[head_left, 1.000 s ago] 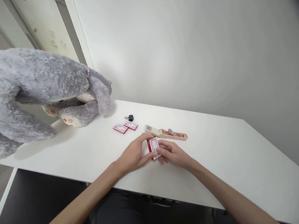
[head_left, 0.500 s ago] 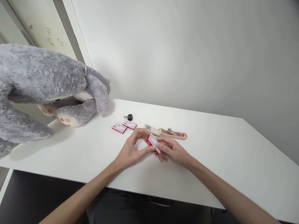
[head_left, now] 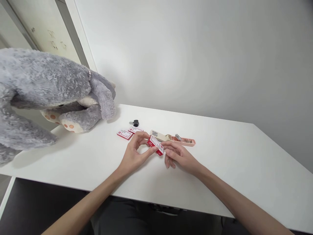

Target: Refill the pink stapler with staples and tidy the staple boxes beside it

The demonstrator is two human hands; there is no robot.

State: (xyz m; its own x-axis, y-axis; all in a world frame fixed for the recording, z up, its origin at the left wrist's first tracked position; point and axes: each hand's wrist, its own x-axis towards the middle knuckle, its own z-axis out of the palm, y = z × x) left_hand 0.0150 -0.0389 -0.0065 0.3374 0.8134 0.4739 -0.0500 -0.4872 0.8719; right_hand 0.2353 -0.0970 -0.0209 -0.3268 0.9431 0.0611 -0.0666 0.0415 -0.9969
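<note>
Staple box pinched between fingertips of left hand and right hand.

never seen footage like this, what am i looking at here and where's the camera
No machine here: these are a person's two bare hands, filmed by one camera worn on their head, looking forward and down. The left hand and right hand hold a small red box between their fingertips, over a white table. Beyond it lie an opened stapler, a second red box, a third red box and a small black object. A grey plush toy sits at the left.
</note>
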